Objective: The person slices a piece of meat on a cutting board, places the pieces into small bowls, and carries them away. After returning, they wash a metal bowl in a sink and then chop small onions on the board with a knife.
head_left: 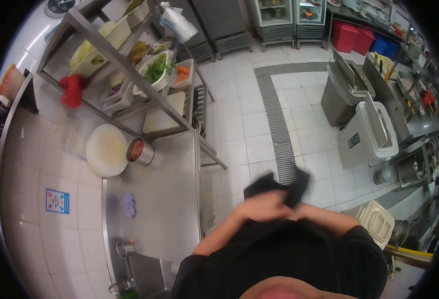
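Observation:
My hands meet close in front of my black shirt, at a dark, limp piece of black cloth [277, 187] smeared by motion. My left hand [265, 205] lies across the cloth's near edge with its fingers closed on it. Partly behind it, my right hand [297, 211] comes in from the right and touches the cloth; its fingers are hidden. The exact kind of the black cloth cannot be made out.
To the left stands a steel counter [172, 184] with a metal pot of reddish food [140, 151], a round white board [106, 150] and a purple cloth-like item [128, 206]. Vegetable baskets [155, 70] fill a rack beyond. Lidded bins [369, 134] stand right of a floor drain [277, 124].

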